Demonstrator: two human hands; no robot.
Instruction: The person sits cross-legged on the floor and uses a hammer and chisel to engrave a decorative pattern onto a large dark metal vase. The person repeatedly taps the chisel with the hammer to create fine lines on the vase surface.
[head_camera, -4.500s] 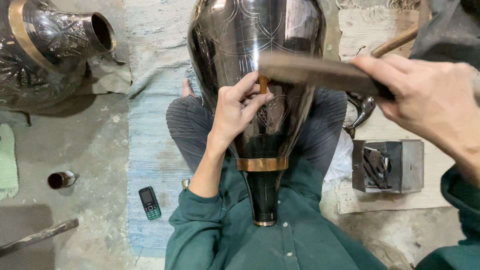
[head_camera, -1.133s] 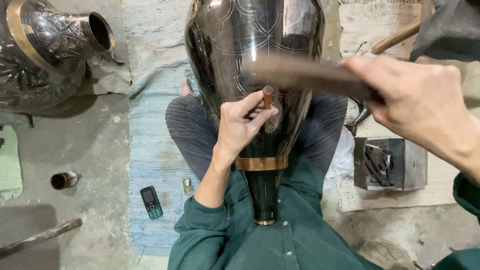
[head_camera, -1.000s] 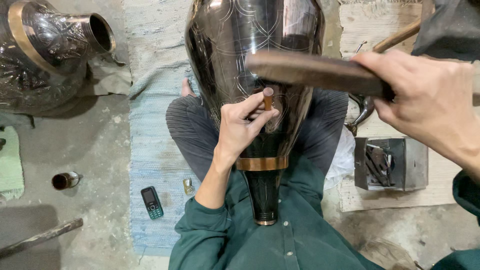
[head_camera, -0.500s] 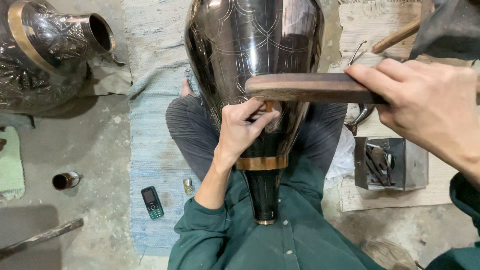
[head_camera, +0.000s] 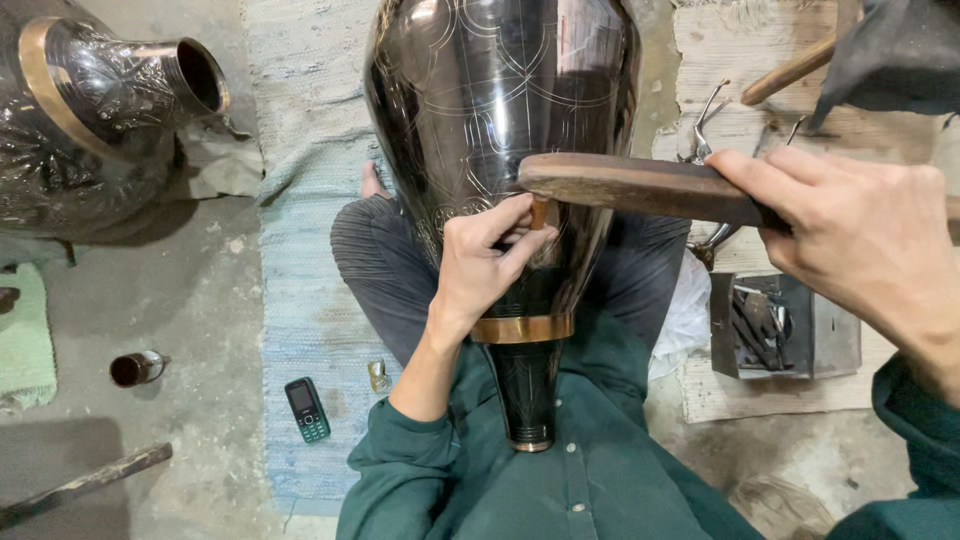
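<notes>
left hand pinches chisel against vase; mallet touching.

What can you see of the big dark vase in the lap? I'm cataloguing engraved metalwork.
The vase looks like dark, glossy metal with fine engraved arcs and lines. A brass-coloured band rings it above a narrow dark neck that points toward the wearer's chest. It lies across the lap. The left hand rests on it, holding a small punch under the wooden mallet.
</notes>
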